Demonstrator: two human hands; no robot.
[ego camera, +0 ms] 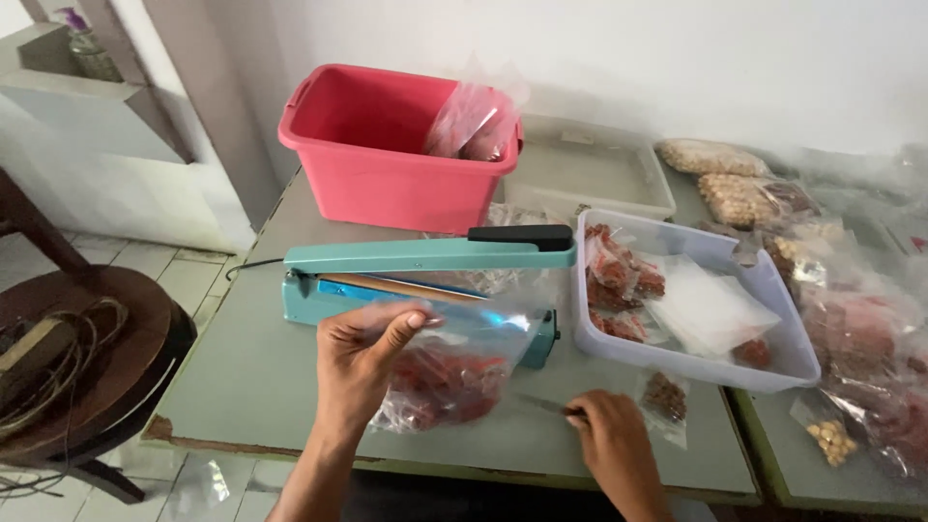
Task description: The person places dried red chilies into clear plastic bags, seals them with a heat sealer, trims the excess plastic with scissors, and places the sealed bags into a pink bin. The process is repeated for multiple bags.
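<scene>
My left hand grips the top edge of a clear plastic bag of red snacks, holding it just in front of a teal heat sealer whose arm is raised. My right hand rests on the grey-green table, fingertips on a thin dark knife-like tool. A small bag of brown pieces lies just right of that hand.
A pink tub with a bag in it stands behind the sealer. A lavender tray of snack bags and empty bags sits right. A grey lid and more filled bags lie beyond. A round stool stands left.
</scene>
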